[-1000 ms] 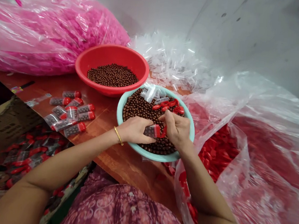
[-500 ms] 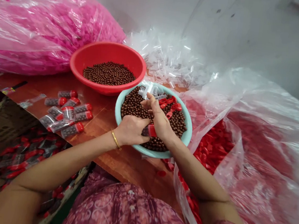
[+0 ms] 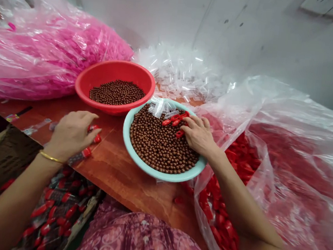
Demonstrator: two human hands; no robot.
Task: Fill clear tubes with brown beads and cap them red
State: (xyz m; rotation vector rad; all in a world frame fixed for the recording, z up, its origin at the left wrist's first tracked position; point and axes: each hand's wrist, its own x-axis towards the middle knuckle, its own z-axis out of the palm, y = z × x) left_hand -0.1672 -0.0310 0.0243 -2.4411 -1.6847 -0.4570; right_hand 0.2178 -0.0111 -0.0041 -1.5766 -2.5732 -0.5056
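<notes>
My left hand (image 3: 73,133) hovers over a group of filled clear tubes with red caps (image 3: 86,152) near the table edge. Its thumb and fingers are apart and hold nothing; it hides most of that group. My right hand (image 3: 200,137) reaches over the right rim of a pale blue bowl (image 3: 126,137). Its fingers are spread and bent, with the tips at loose red caps (image 3: 175,120). Small round brown balls (image 3: 158,148) fill this bowl. Several empty clear tubes (image 3: 158,107) lie on the balls at the far side, beside the caps.
A red basin (image 3: 82,79) with more brown balls stands behind left. A bag of pink pieces (image 3: 52,51) is at the left, and loose clear tubes (image 3: 186,72) are heaped by the wall. An open bag of red caps (image 3: 240,155) lies right. Below left, a box holds capped tubes (image 3: 57,216).
My left hand has moved left from the bowl to the group of filled tubes and let go of the capped tube. My right hand has shifted right, onto the red caps.
</notes>
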